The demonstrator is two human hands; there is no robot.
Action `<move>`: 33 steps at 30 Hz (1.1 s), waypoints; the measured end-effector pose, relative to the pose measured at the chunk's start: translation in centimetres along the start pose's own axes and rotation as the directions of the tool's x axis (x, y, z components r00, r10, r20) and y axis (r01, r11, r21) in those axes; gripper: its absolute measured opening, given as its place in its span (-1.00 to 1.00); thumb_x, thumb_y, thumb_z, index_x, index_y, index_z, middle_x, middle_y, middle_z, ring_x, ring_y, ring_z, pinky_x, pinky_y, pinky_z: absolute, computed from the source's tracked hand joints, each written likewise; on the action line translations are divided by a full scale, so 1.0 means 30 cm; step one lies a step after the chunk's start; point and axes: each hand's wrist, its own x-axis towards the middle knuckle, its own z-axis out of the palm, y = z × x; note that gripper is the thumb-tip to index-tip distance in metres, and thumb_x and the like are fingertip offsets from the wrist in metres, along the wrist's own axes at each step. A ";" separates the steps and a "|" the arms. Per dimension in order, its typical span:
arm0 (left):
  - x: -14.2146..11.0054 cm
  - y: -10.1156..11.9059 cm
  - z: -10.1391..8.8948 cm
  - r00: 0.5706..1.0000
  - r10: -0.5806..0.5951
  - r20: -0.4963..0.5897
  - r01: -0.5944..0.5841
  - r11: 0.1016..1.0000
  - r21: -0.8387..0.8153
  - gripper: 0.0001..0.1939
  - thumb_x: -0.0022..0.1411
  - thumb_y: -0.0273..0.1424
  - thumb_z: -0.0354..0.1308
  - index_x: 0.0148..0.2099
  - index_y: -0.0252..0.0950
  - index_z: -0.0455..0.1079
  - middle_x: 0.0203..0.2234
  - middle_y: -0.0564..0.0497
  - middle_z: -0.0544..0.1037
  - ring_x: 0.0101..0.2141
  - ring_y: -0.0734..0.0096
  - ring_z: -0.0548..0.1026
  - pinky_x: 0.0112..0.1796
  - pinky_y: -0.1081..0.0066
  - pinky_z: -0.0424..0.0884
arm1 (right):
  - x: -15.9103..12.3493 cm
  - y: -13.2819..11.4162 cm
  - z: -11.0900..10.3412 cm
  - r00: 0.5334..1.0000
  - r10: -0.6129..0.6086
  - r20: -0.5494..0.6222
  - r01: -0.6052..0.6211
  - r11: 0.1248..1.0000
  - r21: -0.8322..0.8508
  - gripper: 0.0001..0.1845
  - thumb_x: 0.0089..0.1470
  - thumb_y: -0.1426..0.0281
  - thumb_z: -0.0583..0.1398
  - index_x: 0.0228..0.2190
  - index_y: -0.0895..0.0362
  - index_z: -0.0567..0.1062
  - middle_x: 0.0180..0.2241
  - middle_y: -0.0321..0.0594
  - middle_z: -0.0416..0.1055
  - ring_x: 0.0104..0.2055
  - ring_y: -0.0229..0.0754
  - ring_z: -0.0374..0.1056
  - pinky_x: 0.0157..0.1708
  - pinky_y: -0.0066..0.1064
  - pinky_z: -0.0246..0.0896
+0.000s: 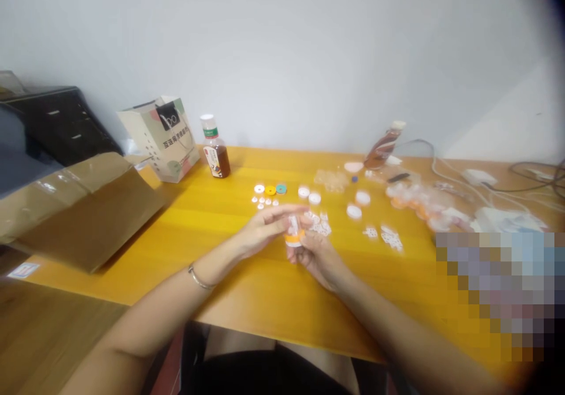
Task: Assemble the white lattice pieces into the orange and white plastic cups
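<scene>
Both my hands meet over the middle of the yellow table. Between them is a small clear vial with an orange band. My left hand closes its fingers on the vial's upper part. From below, my right hand grips its lower end. A thin bracelet sits on my left wrist. Just beyond the hands lie small white pieces. Farther back are white, yellow and teal discs and white caps.
A brown drink bottle and a paper bag stand at the back left, with an open cardboard box at the left edge. A tilted bottle, plastic bags, cables and more white pieces lie to the right.
</scene>
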 end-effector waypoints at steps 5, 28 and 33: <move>0.004 0.013 0.012 0.993 0.056 -0.108 -0.034 0.979 0.202 -0.64 0.06 -0.32 0.19 -0.09 -0.36 0.37 -0.24 -0.16 0.49 -0.29 0.35 0.47 -0.29 0.41 0.38 | -0.001 0.004 0.009 0.999 -0.027 -0.043 0.023 0.996 -0.082 -0.82 -0.09 0.29 0.24 -0.50 0.18 0.50 -0.55 -0.27 0.47 -0.53 -0.34 0.36 -0.46 -0.51 0.28; 0.011 -0.006 0.013 0.943 0.199 -0.268 -0.111 0.945 0.309 -0.73 -0.03 -0.40 0.25 -0.27 -0.35 0.28 -0.35 -0.02 0.43 -0.33 0.47 0.40 -0.23 0.39 0.28 | -0.012 -0.038 0.020 0.977 -0.140 -0.163 0.076 0.935 -0.348 -0.84 -0.13 0.29 0.26 -0.51 0.14 0.49 -0.56 -0.30 0.46 -0.52 -0.30 0.36 -0.40 -0.42 0.31; 0.009 -0.009 0.015 0.922 0.237 -0.308 -0.084 0.896 0.436 -0.74 -0.04 -0.38 0.26 -0.28 -0.35 0.31 -0.32 -0.04 0.44 -0.28 0.41 0.40 -0.18 0.35 0.27 | -0.015 -0.042 0.026 0.965 -0.177 -0.193 0.079 0.899 -0.430 -0.86 -0.13 0.31 0.25 -0.47 0.13 0.48 -0.54 -0.31 0.44 -0.49 -0.28 0.35 -0.35 -0.38 0.31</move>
